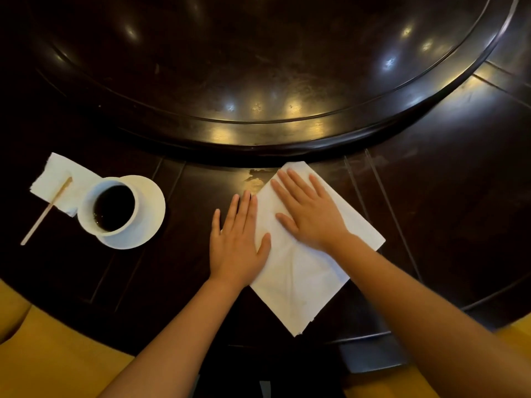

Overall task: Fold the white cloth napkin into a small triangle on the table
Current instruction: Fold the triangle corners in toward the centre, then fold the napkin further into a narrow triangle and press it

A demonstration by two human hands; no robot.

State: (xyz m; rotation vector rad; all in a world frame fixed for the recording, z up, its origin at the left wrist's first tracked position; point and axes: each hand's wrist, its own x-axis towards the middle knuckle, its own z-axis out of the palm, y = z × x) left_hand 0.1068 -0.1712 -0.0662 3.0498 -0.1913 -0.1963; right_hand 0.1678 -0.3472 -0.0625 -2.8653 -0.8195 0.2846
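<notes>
The white cloth napkin (301, 280) lies flat on the dark wooden table (172, 268), turned like a diamond, one corner pointing at me and one at the far side. My right hand (309, 212) rests palm down on its upper half, fingers spread. My left hand (237, 242) lies flat along the napkin's left edge, its thumb on the cloth and its fingers mostly on the table. Neither hand grips anything. Faint creases cross the cloth.
A white cup of dark drink (110, 208) stands on a saucer (149, 214) at the left. Beside it lie a paper tissue (60, 179) and a wooden stirrer (46, 211). A raised round turntable (273, 130) fills the far side. Yellow seat cushions (57, 354) show below.
</notes>
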